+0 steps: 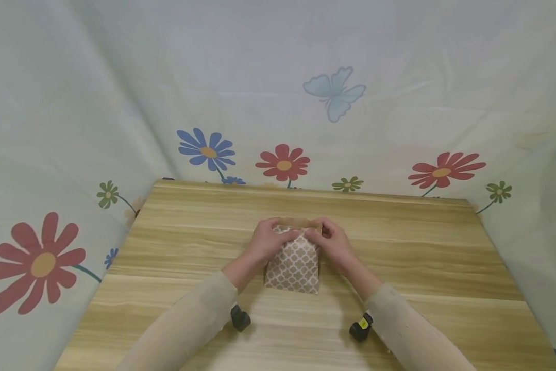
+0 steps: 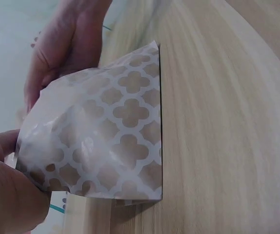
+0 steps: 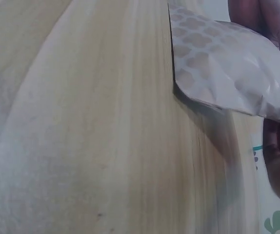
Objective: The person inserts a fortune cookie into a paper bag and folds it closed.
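A brown paper bag (image 1: pixel 292 265) with a white lattice print stands on the wooden table, its bottom edge toward the person. My left hand (image 1: pixel 267 239) grips the left side of its top, thumb laid on the printed front. At the right side of the top, my right hand (image 1: pixel 333 242) pinches the paper, thumb in front and fingers behind. Plain brown paper shows along the top edge between both hands. In the left wrist view the bag (image 2: pixel 125 122) bulges and creases near the thumb. The right wrist view shows its lower corner close over the tabletop.
The wooden table (image 1: pixel 180 226) reaches back to a pale curtain (image 1: pixel 240 62) printed with flowers and a butterfly. Small black wrist cameras hang under both sleeves, the left camera (image 1: pixel 240 318) and the right camera (image 1: pixel 360 329).
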`<act>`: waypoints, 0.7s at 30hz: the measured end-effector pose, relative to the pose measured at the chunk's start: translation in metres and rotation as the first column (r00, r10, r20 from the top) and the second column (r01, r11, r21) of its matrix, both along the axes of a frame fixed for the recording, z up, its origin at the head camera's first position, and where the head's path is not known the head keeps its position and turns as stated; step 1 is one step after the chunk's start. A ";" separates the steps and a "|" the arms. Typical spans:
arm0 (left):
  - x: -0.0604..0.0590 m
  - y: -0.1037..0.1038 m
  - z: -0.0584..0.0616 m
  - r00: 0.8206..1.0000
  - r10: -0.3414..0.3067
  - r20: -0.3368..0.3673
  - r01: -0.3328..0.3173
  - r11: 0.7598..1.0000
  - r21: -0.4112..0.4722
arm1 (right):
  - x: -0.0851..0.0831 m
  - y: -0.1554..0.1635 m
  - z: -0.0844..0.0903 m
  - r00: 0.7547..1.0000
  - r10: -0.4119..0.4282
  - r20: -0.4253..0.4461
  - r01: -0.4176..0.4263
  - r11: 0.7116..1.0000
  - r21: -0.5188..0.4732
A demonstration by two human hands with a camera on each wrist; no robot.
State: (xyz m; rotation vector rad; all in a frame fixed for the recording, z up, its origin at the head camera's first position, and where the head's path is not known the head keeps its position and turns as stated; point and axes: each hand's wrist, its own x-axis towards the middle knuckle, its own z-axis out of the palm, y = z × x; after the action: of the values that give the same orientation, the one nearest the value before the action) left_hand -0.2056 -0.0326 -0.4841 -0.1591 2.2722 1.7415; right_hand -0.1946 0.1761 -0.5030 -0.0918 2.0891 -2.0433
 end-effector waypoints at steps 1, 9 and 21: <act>0.000 0.000 0.001 1.000 0.003 0.009 -0.003 1.000 0.008 | 0.001 0.000 0.001 1.000 0.011 0.010 -0.011 1.000 -0.007; 0.000 -0.003 -0.003 1.000 -0.025 0.012 0.024 0.998 0.057 | 0.000 -0.002 0.004 0.999 0.028 0.024 -0.029 0.999 0.035; 0.004 -0.005 0.002 0.998 -0.065 0.028 0.063 0.996 0.070 | -0.001 0.001 0.008 0.999 0.042 0.009 -0.043 0.997 0.062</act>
State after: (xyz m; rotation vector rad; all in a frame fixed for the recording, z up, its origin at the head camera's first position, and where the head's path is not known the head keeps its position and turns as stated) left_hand -0.2020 -0.0375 -0.4825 -0.0971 2.1683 1.7704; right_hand -0.1956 0.1775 -0.4946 -0.1171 2.1256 -1.9493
